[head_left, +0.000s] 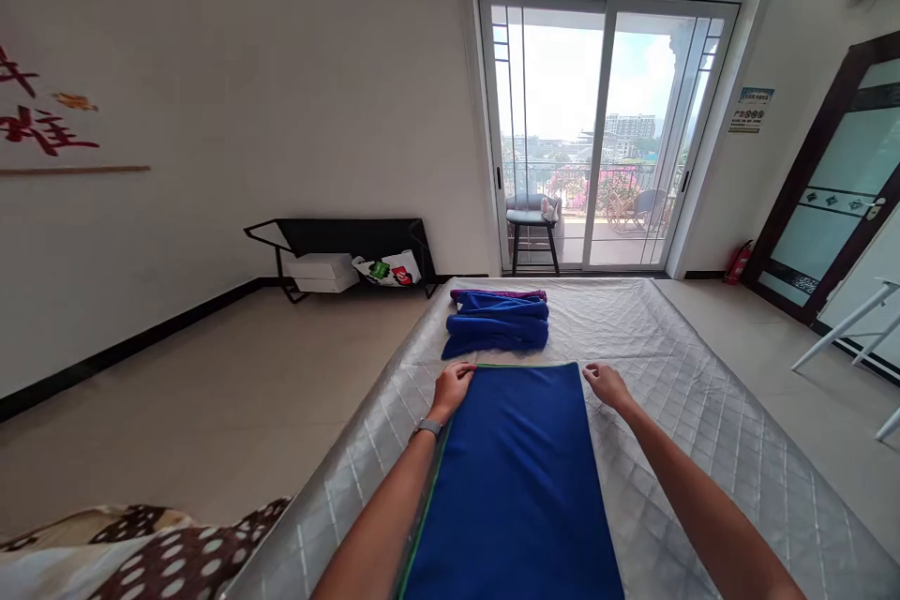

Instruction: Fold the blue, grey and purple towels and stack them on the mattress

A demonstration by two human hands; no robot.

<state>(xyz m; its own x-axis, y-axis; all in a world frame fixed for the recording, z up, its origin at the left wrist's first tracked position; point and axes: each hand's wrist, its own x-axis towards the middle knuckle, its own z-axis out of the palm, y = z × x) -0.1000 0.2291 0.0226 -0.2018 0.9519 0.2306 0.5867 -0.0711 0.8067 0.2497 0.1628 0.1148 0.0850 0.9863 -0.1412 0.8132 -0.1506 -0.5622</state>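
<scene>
A long blue cloth (pixel 524 469) with thin green edging lies flat on the quilted silver mattress (pixel 675 394), its near end running out of view. At its far left corner, my left hand (pixel 454 388) pinches the edge between thumb and fingers; a grey band circles that wrist. My right hand (pixel 607 385) is just beside the far right corner, thumb and fingertips pressed together. Whether the corner is between those fingertips, I cannot tell. Just beyond the cloth sits a stack of folded blue cloths (pixel 498 326), with a purple one (pixel 538 294) at the back.
Brown polka-dot fabric (pixel 183 562) is at the lower left. A black-framed rack (pixel 352 234) with white boxes (pixel 322 273) and a printed bag (pixel 390 270) stands by the wall. A stool (pixel 532 220) is near the sliding glass door (pixel 597 131). White furniture legs (pixel 844 328) are at right.
</scene>
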